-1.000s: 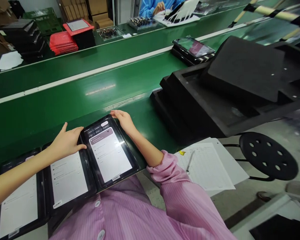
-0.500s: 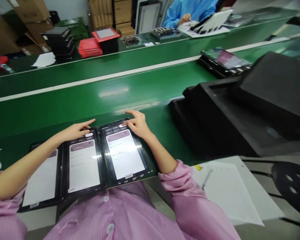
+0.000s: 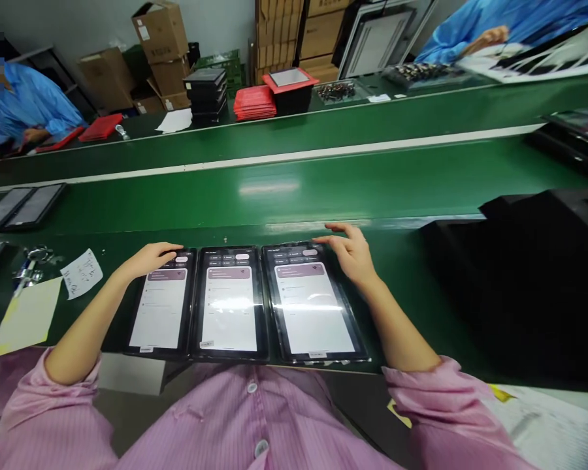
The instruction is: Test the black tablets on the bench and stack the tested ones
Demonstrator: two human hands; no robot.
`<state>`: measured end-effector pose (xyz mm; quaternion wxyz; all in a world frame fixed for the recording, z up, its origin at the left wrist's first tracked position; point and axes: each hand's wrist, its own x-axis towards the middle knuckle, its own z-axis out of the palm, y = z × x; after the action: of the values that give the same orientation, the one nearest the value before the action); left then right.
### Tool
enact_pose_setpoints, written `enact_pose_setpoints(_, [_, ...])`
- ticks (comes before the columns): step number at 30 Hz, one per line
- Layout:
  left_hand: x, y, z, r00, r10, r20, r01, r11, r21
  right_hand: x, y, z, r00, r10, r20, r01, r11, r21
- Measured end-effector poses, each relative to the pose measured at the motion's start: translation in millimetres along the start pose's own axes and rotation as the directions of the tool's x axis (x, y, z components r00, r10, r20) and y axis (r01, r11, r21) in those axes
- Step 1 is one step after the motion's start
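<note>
Fingers empty, right hand (image 3: 350, 259) wide; left hand (image 3: 149, 260) narrower, having uncovered the middle black rectangular tablet (image 3: 232, 290) at the green surface (image 3: 404, 271)'s front edge.

A factory workshop, by what reaches me here: a bench line for handling tablets.
I see a long green bench (image 3: 372, 173) running right across, with three lit tablets (image 3: 230, 287) side by side at its near edge. On the far side I make out one person in blue (image 3: 42, 101) at the left and another person in blue (image 3: 529, 26) at the right. Between them lie stacked red packets (image 3: 255, 104) and small parts (image 3: 337, 90); cardboard boxes (image 3: 161, 32) pile up behind, near a grey wall (image 3: 93, 26).
</note>
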<state>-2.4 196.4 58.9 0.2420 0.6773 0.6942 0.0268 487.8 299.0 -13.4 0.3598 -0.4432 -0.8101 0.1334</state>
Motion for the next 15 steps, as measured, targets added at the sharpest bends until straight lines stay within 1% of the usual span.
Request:
enact_pose_setpoints(1, [-3,-3,3.1,1.000,0.012,-0.021,-0.012,1.000,-0.016,2,-13,3,0.994,-0.065,0.089,0.069,0.996,-0.051])
enact_pose_setpoints(2, [-4,-3,6.4,0.999,0.017,-0.043,-0.018,1.000,-0.022,4,-29,8,0.974,-0.131,0.184,0.151,0.984,-0.096])
enact_pose_setpoints(4, [-3,0,11.8,0.997,0.013,-0.075,-0.013,1.000,-0.003,10,-64,22,0.906,-0.245,0.345,0.310,0.939,-0.148])
enact_pose_setpoints(5, [-1,2,13.4,0.997,0.009,-0.080,-0.008,1.000,0.018,13,-81,31,0.875,-0.284,0.391,0.369,0.916,-0.159])
enact_pose_setpoints(7, [2,7,14.2,0.997,0.007,-0.072,-0.002,0.998,0.066,19,-107,49,0.841,-0.312,0.442,0.424,0.887,-0.180])
enact_pose_setpoints(9, [0,9,13.4,0.997,-0.001,-0.078,0.007,0.997,0.083,22,-121,59,0.838,-0.291,0.461,0.426,0.878,-0.220])
enact_pose_setpoints(11, [-11,8,14.0,0.991,-0.007,-0.136,0.017,0.997,0.075,18,-124,57,0.858,-0.254,0.447,0.400,0.876,-0.270])
enact_pose_setpoints(13, [-32,4,18.2,0.972,0.023,-0.235,-0.002,0.996,0.089,1,-124,43,0.895,-0.197,0.400,0.340,0.882,-0.325])
enact_pose_setpoints(15, [-62,-6,27.5,0.945,0.104,-0.309,-0.066,0.989,0.131,-28,-124,24,0.924,-0.117,0.365,0.263,0.885,-0.384])
